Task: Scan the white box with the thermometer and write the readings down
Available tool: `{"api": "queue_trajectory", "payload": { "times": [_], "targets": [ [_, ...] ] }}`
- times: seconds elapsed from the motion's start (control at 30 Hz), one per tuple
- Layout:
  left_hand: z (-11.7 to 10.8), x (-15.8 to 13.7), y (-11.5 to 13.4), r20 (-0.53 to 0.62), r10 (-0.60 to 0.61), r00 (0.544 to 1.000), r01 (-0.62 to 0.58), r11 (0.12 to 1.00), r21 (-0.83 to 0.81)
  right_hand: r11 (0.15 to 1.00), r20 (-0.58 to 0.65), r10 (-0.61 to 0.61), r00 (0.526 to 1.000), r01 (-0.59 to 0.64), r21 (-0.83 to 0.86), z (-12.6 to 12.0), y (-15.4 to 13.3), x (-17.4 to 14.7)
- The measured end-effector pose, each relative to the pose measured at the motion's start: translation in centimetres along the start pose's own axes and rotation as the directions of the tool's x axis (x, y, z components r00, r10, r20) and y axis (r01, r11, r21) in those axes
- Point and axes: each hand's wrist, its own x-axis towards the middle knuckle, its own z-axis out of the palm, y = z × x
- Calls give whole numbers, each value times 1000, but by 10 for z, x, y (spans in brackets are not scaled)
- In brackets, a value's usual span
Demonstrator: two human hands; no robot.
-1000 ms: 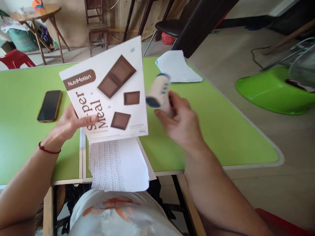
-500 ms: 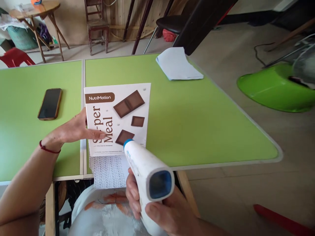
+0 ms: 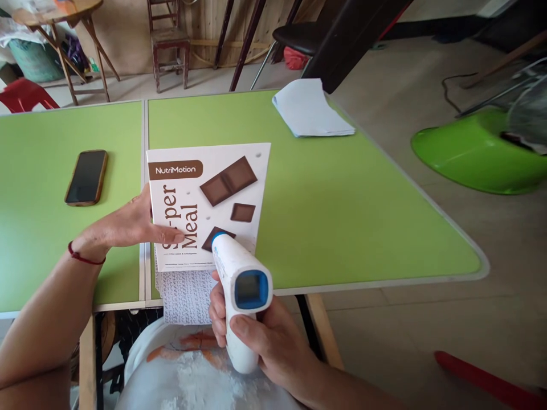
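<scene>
My left hand (image 3: 132,222) grips the left edge of a white box (image 3: 231,228) printed "NutriMotion" and "Meal" with chocolate pieces, thumb across its front face. The box is held up over the near part of the green table (image 3: 359,216). My right hand (image 3: 260,336) is wrapped round the handle of a white and blue infrared thermometer (image 3: 239,256). Its blue nose overlaps the lower part of the box in view; whether they touch I cannot tell. The small screen faces me, with no readable figures. Below the box, a sheet covered in writing (image 3: 188,302) hangs over the table edge.
A phone (image 3: 86,177) lies on the left table half, and folded white paper (image 3: 310,108) at the far right corner. Beyond stand a wooden chair (image 3: 171,45) and a round table (image 3: 57,17). A green plastic object (image 3: 474,154) is on the right.
My right hand has drawn the thermometer a little left and away from me, so its screen is smaller and faces me more squarely. The box has turned slightly, showing its front wider.
</scene>
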Motion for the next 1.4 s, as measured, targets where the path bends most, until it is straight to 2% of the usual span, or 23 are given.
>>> {"api": "queue_trajectory", "payload": {
  "times": [0.37,0.57,0.8,1.1,1.4],
  "targets": [
    [2,1,4,-1,20,1000,-20,1000,-17,998,94,47,994,-50,26,5,-5,2],
    [0,0,2,-11,24,1000,-24,1000,16,999,96,42,994,-44,21,4,-3,2],
    [2,2,4,-6,30,1000,-30,999,-35,996,117,53,992,-61,60,2,1,2],
    [1,0,2,-19,4,1000,-4,1000,15,996,116,53,992,-60,65,5,0,1],
    [2,2,7,7,-8,1000,9,999,-47,993,116,43,992,-55,104,2,2,4]
  ]
}}
